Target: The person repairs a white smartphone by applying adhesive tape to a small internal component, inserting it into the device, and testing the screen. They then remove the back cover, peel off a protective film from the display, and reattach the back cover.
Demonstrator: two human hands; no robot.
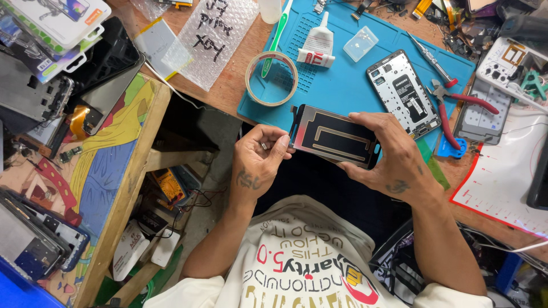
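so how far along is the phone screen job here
Done, by the look of it: the phone frame lies stripped on the blue mat, its insides bare. In hand: the right hand grips the detached screen panel, back side up, while the left hand works its end. Left: panel and frame are still apart; glue tube and pliers lie untouched.

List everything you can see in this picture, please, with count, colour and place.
phone screen panel: 1, black and copper, held over the mat's near edge
work mat: 1, blue, on the table
tape roll: 1, tan, mat's left edge
glue tube: 1, white, on the mat
phone frame: 1, silver, on the mat
pliers: 1, red handles, mat's right edge
left hand: pinching the panel's left end
right hand: gripping the panel's right end
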